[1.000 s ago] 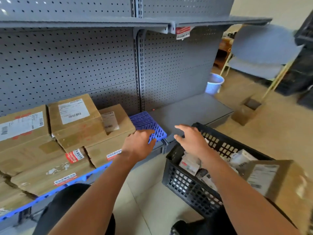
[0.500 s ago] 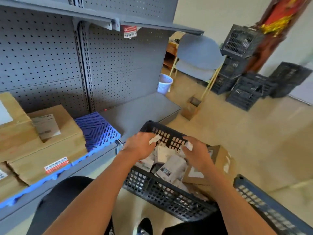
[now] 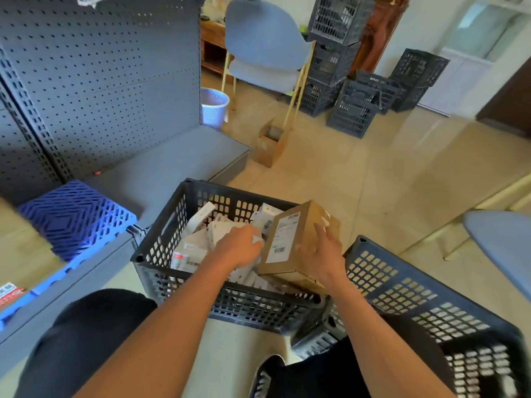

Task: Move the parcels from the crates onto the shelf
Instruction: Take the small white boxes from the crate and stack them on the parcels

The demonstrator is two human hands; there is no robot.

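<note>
A dark plastic crate (image 3: 161, 254) stands on the floor in front of me, filled with several white parcels (image 3: 198, 242). A brown cardboard box (image 3: 290, 239) with a white label sits tilted at the crate's right side. My right hand (image 3: 321, 254) grips its right side, fingers spread over the top edge. My left hand (image 3: 240, 248) reaches in at the box's left edge, over the white parcels; its fingertips are hidden. The grey shelf (image 3: 166, 168) is to the left, with a blue plastic mat (image 3: 71, 216) on it.
A second dark crate (image 3: 416, 305) lies at my right knee. Brown boxes (image 3: 17, 254) sit on the shelf at far left. Behind are a blue chair (image 3: 264, 47), a white basket (image 3: 214, 106), a small open carton (image 3: 270, 145) and stacked crates (image 3: 359, 81).
My view swung right and down, from the shelf to the crate. Both hands left the shelf edge, dropped into the crate, and the right hand took hold of the brown box.
</note>
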